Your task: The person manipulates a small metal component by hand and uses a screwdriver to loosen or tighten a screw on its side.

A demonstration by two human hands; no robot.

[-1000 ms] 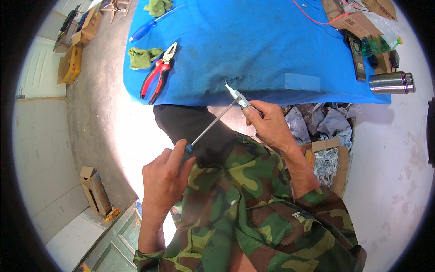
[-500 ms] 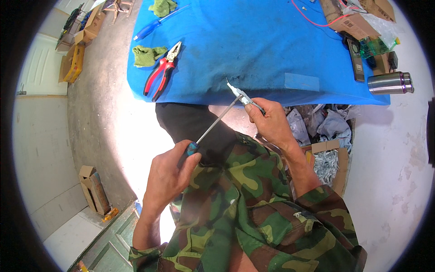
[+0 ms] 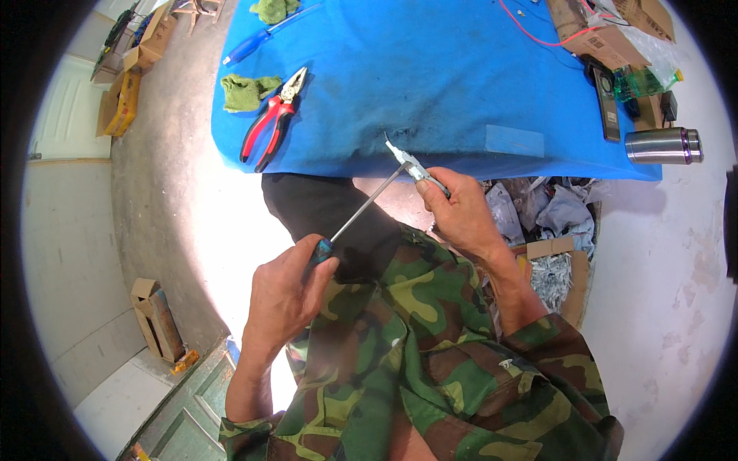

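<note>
My left hand [image 3: 286,288] is closed round the blue handle of a screwdriver [image 3: 361,209]. Its long metal shaft slants up to the right, and the tip meets a small whitish metal tool with a thin pointed end [image 3: 403,157]; its exact kind is not clear. My right hand [image 3: 460,211] grips the dark rear end of that tool between thumb and fingers, just in front of the table edge. Left of both hands, pliers with red and black handles [image 3: 274,121] lie on the blue cloth [image 3: 430,69]. A green rag [image 3: 250,93] touches them.
Another blue screwdriver [image 3: 250,46] and a second green rag [image 3: 274,9] lie farther back. At the right stand a steel flask [image 3: 663,146], a green plastic bottle [image 3: 646,81] and cardboard boxes [image 3: 607,46]. Below the table's right side sit plastic bags [image 3: 565,207] and a carton of metal pieces [image 3: 553,280].
The hands, screwdriver and whitish tool keep almost the same pose. The view has shifted very slightly, and the left hand sits a touch lower.
</note>
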